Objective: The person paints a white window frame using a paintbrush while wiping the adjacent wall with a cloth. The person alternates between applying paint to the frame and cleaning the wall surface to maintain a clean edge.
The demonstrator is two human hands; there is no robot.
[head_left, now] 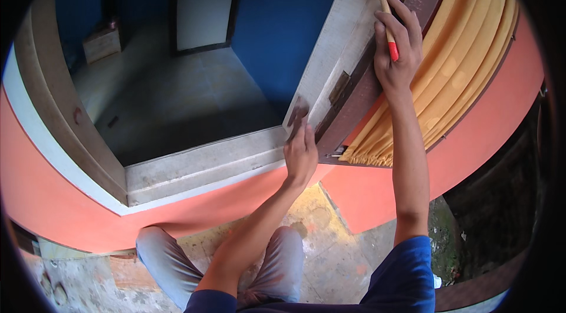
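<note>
My right hand (400,47) is closed around the wooden handle of a paintbrush (384,9). The handle ends in a red tip, and its pale bristles lie against the upper part of the whitish right jamb of the window frame (348,35). Lower down on that jamb, close to the bottom corner, my left hand (302,156) rests with its fingers stretched out along the wood. A dark brownish smear or shadow (299,113) shows just above those fingertips; I cannot tell which it is.
Beyond the opening lie a dim room with a blue wall (283,24), a pale door (206,3) and a box (102,45). Right of the jamb, a brown frame (348,112) borders a yellow curtain (460,65). Below runs a salmon-coloured wall (194,221) above a stained floor (330,254).
</note>
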